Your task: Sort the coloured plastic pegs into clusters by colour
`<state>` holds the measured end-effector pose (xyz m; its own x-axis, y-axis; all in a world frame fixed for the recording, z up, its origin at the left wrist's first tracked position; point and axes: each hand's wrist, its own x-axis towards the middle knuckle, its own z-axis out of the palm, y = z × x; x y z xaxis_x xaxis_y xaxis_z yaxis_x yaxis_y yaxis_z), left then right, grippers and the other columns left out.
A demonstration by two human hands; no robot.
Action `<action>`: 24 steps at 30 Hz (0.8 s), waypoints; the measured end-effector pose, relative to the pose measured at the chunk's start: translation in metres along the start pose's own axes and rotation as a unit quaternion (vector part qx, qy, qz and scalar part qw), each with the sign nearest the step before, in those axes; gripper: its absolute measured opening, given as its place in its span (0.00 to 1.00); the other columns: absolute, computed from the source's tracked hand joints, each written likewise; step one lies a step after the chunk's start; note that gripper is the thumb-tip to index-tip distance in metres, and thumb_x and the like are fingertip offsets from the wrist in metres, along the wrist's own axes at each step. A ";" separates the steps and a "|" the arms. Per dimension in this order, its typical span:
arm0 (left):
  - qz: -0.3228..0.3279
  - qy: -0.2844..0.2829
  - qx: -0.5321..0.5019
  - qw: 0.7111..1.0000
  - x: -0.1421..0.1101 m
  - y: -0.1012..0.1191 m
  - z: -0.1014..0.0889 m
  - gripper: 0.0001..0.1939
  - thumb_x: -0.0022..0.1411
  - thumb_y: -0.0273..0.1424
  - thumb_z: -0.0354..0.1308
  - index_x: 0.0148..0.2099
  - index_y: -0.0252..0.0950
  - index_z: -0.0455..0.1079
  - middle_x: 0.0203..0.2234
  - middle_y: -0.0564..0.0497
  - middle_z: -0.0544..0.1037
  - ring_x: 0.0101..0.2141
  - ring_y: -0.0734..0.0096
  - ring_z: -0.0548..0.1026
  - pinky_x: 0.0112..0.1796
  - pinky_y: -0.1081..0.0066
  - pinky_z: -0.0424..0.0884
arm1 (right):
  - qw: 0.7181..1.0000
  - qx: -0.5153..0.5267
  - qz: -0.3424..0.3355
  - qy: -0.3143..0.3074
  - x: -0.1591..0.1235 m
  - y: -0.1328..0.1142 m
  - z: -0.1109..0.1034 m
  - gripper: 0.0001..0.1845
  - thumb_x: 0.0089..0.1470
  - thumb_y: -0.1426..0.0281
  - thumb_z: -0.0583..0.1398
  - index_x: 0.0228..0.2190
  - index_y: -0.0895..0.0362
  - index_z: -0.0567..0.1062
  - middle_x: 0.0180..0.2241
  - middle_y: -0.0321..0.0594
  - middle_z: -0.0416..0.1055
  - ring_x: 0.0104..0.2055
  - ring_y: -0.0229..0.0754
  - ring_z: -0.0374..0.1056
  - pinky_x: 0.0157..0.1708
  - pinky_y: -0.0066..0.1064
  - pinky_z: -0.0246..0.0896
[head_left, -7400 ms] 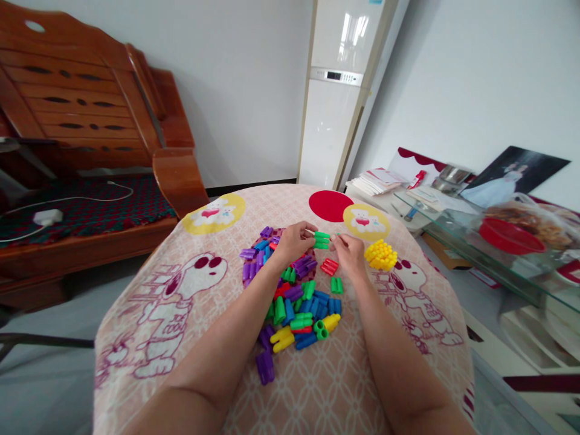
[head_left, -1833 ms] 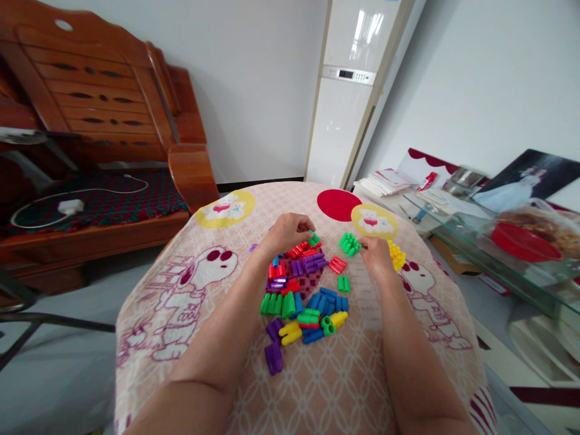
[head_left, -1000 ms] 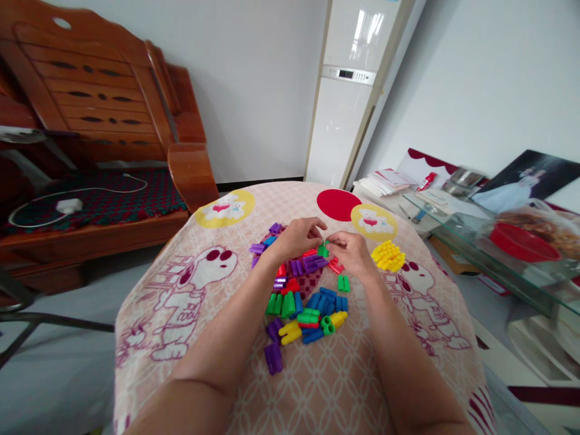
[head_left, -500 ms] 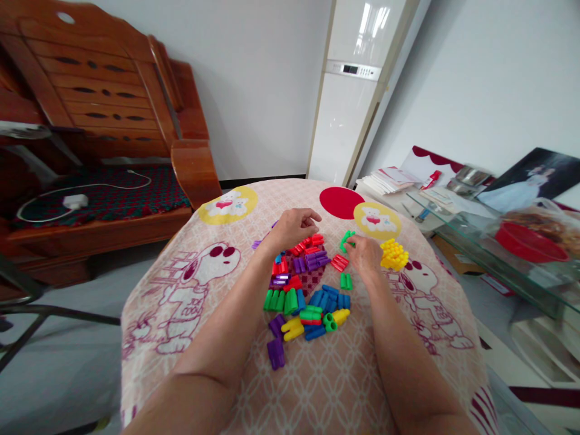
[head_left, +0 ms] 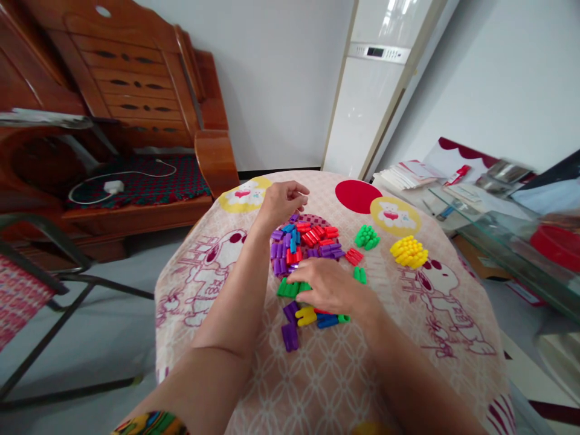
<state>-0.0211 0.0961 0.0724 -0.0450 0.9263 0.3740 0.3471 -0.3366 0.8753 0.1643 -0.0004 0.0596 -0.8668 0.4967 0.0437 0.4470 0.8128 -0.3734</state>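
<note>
Right hand [head_left: 326, 284] reaching over a row of green pieces [head_left: 287, 289], left hand [head_left: 284, 202] beyond them with its fingers loosely curled and parted.
Nearest the body, a purple piece [head_left: 290, 337] and a yellow piece [head_left: 306, 315] lie on the near side of the right hand, a blue piece [head_left: 327, 321] just below its palm; thumb and fingers are spread around the green row, and whether they grip cannot be told. Just past that hand lie purple pieces [head_left: 280, 257] and red pieces [head_left: 312, 235], on the near side of the left hand. To the right hand's far right stand a yellow cluster [head_left: 409, 251] and, farther off, a green cluster [head_left: 367, 237].
</note>
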 end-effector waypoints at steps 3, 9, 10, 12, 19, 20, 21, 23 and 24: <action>-0.001 0.002 -0.007 1.000 0.000 0.000 -0.001 0.08 0.54 0.25 0.60 0.39 0.31 0.75 0.22 0.52 0.78 0.23 0.76 0.76 0.25 0.78 0.72 | 0.996 -0.072 0.009 -0.056 0.006 -0.012 0.017 0.13 0.54 0.77 0.62 0.43 0.58 0.78 0.43 0.47 0.74 0.50 0.47 0.66 0.48 0.35 0.60; -0.009 -0.006 -0.005 1.000 -0.001 0.002 0.000 0.09 0.55 0.25 0.60 0.40 0.30 0.75 0.23 0.51 0.79 0.22 0.77 0.76 0.26 0.78 0.73 | 0.988 -0.147 0.044 -0.028 0.019 0.002 0.035 0.12 0.57 0.78 0.56 0.39 0.59 0.78 0.40 0.50 0.74 0.49 0.52 0.65 0.43 0.35 0.63; -0.011 -0.007 -0.005 1.000 -0.001 0.002 0.000 0.09 0.55 0.25 0.59 0.40 0.30 0.75 0.24 0.50 0.79 0.22 0.77 0.76 0.26 0.78 0.73 | 0.986 -0.152 0.061 -0.015 0.019 0.008 0.034 0.12 0.58 0.78 0.55 0.37 0.59 0.78 0.38 0.50 0.75 0.48 0.52 0.65 0.42 0.35 0.63; -0.017 -0.008 -0.003 1.000 -0.001 0.001 0.000 0.09 0.55 0.25 0.59 0.40 0.30 0.75 0.24 0.50 0.79 0.22 0.76 0.76 0.27 0.77 0.73 | 0.982 -0.152 0.106 0.028 0.019 0.022 0.030 0.11 0.57 0.78 0.55 0.34 0.58 0.79 0.36 0.49 0.76 0.46 0.51 0.67 0.42 0.35 0.63; -0.017 -0.007 0.003 1.000 -0.001 -0.001 -0.001 0.09 0.56 0.26 0.60 0.40 0.30 0.75 0.24 0.49 0.80 0.23 0.75 0.77 0.27 0.76 0.73 | 0.955 0.058 0.172 0.235 0.009 0.057 0.011 0.06 0.56 0.70 0.62 0.35 0.56 0.80 0.36 0.43 0.79 0.40 0.46 0.74 0.43 0.33 0.65; -0.016 -0.010 0.005 1.000 -0.001 0.000 -0.001 0.09 0.56 0.26 0.59 0.41 0.30 0.75 0.24 0.49 0.79 0.23 0.75 0.77 0.27 0.76 0.73 | 0.946 0.106 0.172 0.254 0.008 0.058 0.010 0.07 0.56 0.68 0.62 0.35 0.56 0.80 0.34 0.41 0.79 0.37 0.45 0.75 0.39 0.33 0.66; -0.013 -0.016 0.009 1.000 -0.002 0.000 -0.001 0.09 0.56 0.26 0.59 0.41 0.30 0.75 0.24 0.49 0.79 0.23 0.75 0.77 0.27 0.76 0.72 | 0.935 0.153 0.176 0.268 0.007 0.059 0.008 0.09 0.56 0.65 0.62 0.35 0.56 0.80 0.31 0.39 0.79 0.33 0.44 0.75 0.35 0.31 0.67; -0.004 -0.037 0.021 0.999 -0.003 0.003 -0.001 0.09 0.56 0.26 0.60 0.40 0.30 0.76 0.24 0.49 0.79 0.23 0.75 0.76 0.26 0.76 0.72 | 0.907 0.242 0.193 0.287 0.005 0.058 0.006 0.15 0.57 0.59 0.60 0.37 0.56 0.80 0.26 0.36 0.76 0.25 0.42 0.73 0.24 0.29 0.64; 0.000 -0.056 0.026 0.998 -0.004 0.004 0.000 0.09 0.56 0.27 0.60 0.40 0.30 0.76 0.24 0.49 0.80 0.23 0.75 0.76 0.27 0.76 0.71 | 0.891 0.280 0.203 0.295 0.005 0.058 0.005 0.18 0.57 0.57 0.60 0.39 0.57 0.79 0.24 0.35 0.74 0.21 0.41 0.72 0.20 0.28 0.61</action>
<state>-0.0198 0.0909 0.0745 0.0595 0.9404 0.3349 0.3956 -0.3302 0.8570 0.1846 0.0473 0.0335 -0.3175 0.9230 0.2173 0.3744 0.3326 -0.8656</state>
